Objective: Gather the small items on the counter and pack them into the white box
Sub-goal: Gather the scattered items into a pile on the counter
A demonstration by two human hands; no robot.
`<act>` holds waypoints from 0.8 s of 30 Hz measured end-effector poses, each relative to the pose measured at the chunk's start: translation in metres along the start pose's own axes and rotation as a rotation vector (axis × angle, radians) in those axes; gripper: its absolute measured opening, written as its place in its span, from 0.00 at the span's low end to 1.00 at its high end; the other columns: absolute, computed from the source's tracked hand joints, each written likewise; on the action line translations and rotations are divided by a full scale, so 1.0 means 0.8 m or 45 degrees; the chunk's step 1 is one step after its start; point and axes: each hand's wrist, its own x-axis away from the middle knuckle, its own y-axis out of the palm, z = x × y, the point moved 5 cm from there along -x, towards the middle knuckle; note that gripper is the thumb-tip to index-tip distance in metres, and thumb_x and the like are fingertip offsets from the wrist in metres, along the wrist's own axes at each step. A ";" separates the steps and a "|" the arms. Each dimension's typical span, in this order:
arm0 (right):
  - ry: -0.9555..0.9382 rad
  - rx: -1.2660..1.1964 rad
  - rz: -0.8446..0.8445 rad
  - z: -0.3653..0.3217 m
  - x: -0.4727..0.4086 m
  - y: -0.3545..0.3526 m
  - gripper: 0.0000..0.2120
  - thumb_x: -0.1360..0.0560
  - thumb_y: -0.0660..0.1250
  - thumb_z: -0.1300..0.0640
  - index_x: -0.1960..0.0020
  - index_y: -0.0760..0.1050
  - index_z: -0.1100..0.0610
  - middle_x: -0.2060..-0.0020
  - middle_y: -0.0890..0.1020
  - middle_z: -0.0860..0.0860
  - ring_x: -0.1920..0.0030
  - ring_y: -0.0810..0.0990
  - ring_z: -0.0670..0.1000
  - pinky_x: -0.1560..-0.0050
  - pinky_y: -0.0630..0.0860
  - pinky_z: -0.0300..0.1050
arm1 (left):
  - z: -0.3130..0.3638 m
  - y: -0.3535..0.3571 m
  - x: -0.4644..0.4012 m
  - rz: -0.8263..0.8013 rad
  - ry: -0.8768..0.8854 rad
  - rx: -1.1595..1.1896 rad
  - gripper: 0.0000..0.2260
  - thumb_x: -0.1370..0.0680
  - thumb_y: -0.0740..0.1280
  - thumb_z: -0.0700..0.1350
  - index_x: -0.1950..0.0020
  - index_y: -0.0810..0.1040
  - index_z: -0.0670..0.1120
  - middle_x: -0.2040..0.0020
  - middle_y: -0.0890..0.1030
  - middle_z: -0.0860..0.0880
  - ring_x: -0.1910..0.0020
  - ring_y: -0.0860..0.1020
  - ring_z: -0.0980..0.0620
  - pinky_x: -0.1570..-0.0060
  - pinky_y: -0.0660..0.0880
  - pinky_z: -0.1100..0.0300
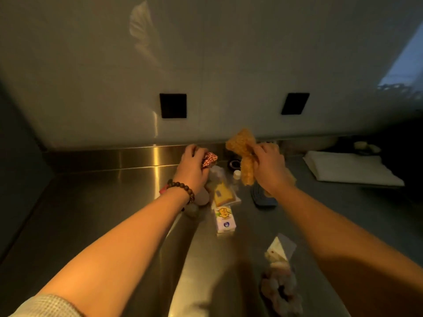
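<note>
- Fuzzy yellow bow (241, 154) hangs pinched in the right hand (271, 167), lifted above the worktop's back edge.
- Left hand (192, 167) curls round a red checked cloth piece (209, 159).
- White box (350, 167) lies toward the back right corner.
- Carry both across without brushing the tissue pack (225, 221).

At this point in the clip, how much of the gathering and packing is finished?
Nothing looks packed yet; a white box is not clearly identifiable. In hand: the left hand grips a red-and-white checked fabric piece, and the right hand holds up a fuzzy yellow-brown bow. Left on the steel counter: a white tissue packet, a yellow card packet and a pinkish scrunchie.
</note>
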 end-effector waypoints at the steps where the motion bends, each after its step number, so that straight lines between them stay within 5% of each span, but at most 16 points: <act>1: 0.025 -0.002 0.008 0.023 0.003 -0.005 0.22 0.20 0.56 0.61 0.27 0.65 0.52 0.36 0.72 0.57 0.36 0.66 0.60 0.41 0.66 0.57 | 0.015 0.018 -0.004 -0.014 0.014 0.006 0.22 0.28 0.68 0.42 0.34 0.69 0.47 0.33 0.64 0.44 0.37 0.68 0.44 0.36 0.68 0.51; 13: 0.046 -0.098 -0.126 0.237 -0.045 0.016 0.22 0.21 0.56 0.59 0.27 0.63 0.52 0.31 0.69 0.58 0.30 0.62 0.62 0.34 0.62 0.62 | 0.138 0.211 -0.072 0.002 -0.127 -0.021 0.21 0.27 0.68 0.40 0.35 0.70 0.46 0.33 0.64 0.44 0.36 0.68 0.44 0.37 0.65 0.54; 24: -0.087 -0.221 -0.194 0.287 -0.061 0.110 0.20 0.23 0.60 0.61 0.31 0.70 0.54 0.38 0.75 0.57 0.37 0.71 0.60 0.41 0.67 0.56 | 0.106 0.316 -0.091 -0.053 -0.416 -0.110 0.24 0.26 0.67 0.39 0.31 0.66 0.47 0.28 0.59 0.44 0.31 0.63 0.43 0.32 0.63 0.51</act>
